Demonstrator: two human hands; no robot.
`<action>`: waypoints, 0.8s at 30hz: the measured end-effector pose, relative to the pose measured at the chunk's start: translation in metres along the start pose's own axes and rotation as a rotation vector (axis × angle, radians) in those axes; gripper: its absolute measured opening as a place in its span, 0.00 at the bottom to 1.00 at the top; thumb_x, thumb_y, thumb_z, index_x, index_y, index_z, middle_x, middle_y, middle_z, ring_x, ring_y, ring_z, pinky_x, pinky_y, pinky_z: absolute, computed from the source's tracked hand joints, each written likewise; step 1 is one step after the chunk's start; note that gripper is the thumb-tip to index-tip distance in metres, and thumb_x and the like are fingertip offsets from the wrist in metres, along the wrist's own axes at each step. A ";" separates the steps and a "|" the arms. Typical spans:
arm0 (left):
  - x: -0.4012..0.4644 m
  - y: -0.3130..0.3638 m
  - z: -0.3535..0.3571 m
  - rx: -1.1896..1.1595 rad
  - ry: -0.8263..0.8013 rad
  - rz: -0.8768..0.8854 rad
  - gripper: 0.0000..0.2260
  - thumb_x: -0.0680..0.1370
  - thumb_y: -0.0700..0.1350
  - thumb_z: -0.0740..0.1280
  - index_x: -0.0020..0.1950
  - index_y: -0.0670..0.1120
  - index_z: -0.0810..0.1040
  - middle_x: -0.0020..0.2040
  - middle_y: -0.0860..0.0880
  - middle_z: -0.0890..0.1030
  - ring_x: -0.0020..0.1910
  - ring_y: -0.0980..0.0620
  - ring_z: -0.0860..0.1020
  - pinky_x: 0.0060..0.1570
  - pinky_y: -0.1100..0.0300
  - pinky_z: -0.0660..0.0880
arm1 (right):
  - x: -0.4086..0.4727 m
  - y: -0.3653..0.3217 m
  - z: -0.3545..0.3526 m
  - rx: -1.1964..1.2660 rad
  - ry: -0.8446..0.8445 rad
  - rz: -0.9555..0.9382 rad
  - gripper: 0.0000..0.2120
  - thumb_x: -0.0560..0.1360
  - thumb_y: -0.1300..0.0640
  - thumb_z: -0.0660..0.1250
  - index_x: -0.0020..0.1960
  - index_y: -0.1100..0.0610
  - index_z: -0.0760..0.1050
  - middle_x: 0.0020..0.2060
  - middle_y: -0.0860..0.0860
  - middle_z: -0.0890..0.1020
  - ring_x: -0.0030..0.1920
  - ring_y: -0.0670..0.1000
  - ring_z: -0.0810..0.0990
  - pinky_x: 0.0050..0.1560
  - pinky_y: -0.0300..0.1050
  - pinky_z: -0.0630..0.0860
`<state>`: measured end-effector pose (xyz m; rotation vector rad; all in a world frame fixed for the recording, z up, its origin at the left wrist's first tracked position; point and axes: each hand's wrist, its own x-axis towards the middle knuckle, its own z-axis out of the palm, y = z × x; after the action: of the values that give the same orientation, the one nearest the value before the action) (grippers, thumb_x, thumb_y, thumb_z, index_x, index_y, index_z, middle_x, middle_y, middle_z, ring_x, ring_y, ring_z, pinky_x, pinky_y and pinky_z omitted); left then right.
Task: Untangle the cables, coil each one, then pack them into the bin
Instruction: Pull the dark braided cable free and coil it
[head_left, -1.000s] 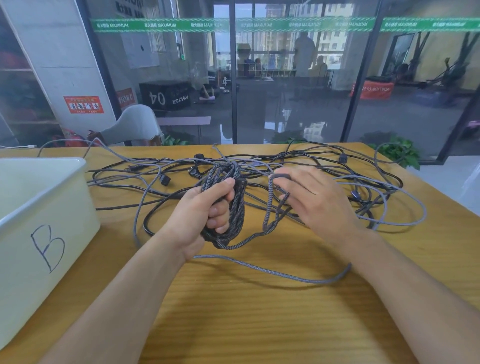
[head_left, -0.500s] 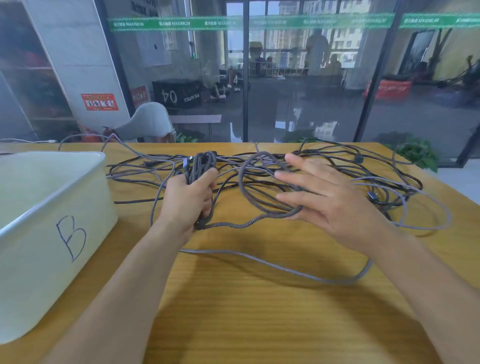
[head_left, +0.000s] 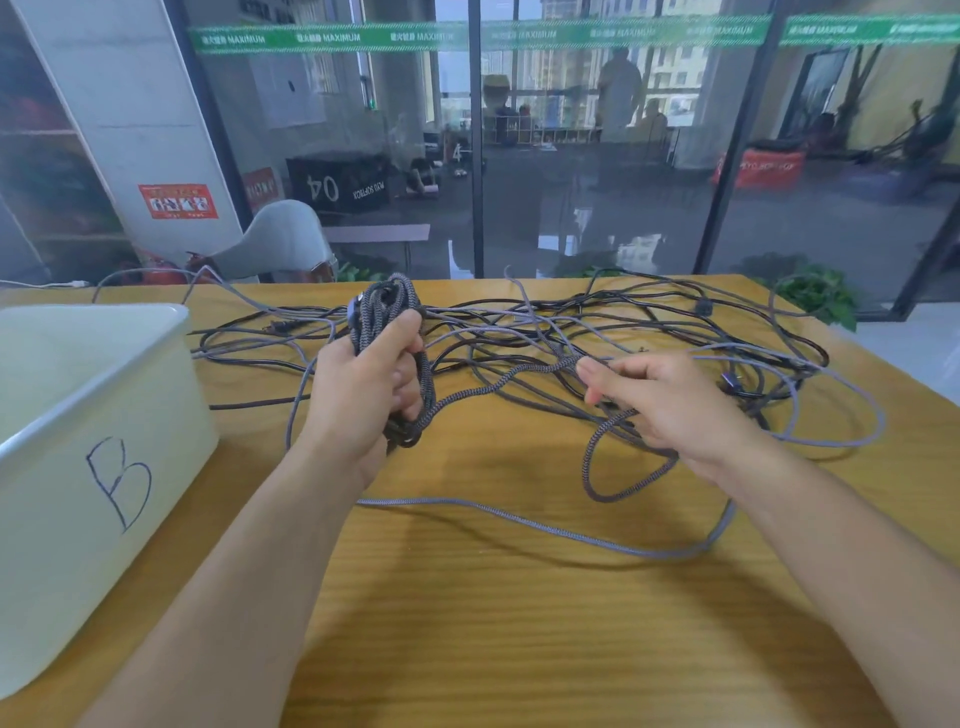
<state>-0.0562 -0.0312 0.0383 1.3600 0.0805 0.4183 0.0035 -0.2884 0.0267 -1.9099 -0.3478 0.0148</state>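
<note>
At nine o'clock on the wooden table (head_left: 519, 623) sits a white bin (head_left: 104, 415) marked B; tangled cables (head_left: 597, 332) sprawl toward twelve. The left hand (head_left: 363, 395) grips the braided coil (head_left: 389, 306) upright; its free strand runs toward three o'clock, pinched by the right hand (head_left: 670, 400).

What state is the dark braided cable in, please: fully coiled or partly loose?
Partly loose: the left hand grips a dark braided cable bundle, its tail running to the right hand.

left hand (head_left: 366, 384) grips braided coil (head_left: 387, 312) | right hand (head_left: 670, 400) pinches its strand (tangle (head_left: 623, 332) behind)
</note>
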 end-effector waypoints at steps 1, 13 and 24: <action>0.000 0.000 0.000 -0.005 -0.003 -0.005 0.13 0.83 0.47 0.67 0.39 0.45 0.74 0.26 0.52 0.63 0.24 0.53 0.60 0.27 0.58 0.60 | 0.000 -0.001 0.000 0.017 -0.041 0.071 0.23 0.74 0.37 0.72 0.38 0.58 0.83 0.35 0.58 0.64 0.24 0.49 0.54 0.24 0.39 0.52; -0.004 0.011 0.003 -0.214 -0.206 -0.051 0.15 0.85 0.49 0.61 0.39 0.48 0.72 0.25 0.55 0.59 0.23 0.56 0.57 0.26 0.62 0.61 | 0.008 0.007 -0.019 0.409 -0.145 0.075 0.18 0.72 0.41 0.69 0.35 0.54 0.83 0.34 0.48 0.72 0.26 0.45 0.59 0.32 0.41 0.53; -0.021 0.016 0.009 -0.313 -0.602 -0.028 0.15 0.82 0.49 0.62 0.35 0.50 0.73 0.23 0.56 0.56 0.19 0.60 0.60 0.23 0.63 0.60 | 0.009 -0.001 -0.010 -0.725 -0.117 0.075 0.24 0.73 0.31 0.71 0.32 0.50 0.83 0.20 0.46 0.69 0.24 0.47 0.67 0.30 0.42 0.64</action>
<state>-0.0769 -0.0438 0.0521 1.1241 -0.4462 -0.0170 0.0133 -0.2949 0.0324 -2.6475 -0.3928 0.0566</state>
